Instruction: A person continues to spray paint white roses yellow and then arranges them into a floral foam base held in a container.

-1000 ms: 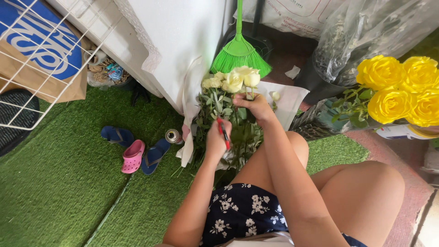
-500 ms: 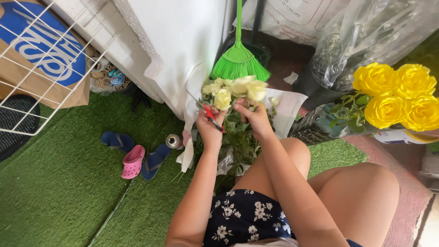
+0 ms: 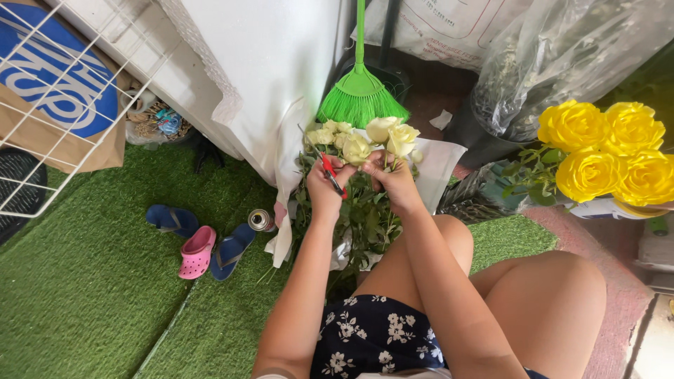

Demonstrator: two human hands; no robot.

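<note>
Above the green turf, the left hand (image 3: 326, 184) grips red scissors (image 3: 330, 172) while the right hand (image 3: 393, 184) pinches stems of the cream roses (image 3: 365, 140); leaves remain, so trimming looks unfinished.

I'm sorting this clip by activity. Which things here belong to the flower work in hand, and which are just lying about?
In use:
- left hand holding red-handled scissors
- right hand on the stems
- pale roses in white wrapping paper

Lying about:
- green broom
- blue sandals and pink clog
- small can
- yellow flowers
- white wire rack
</note>
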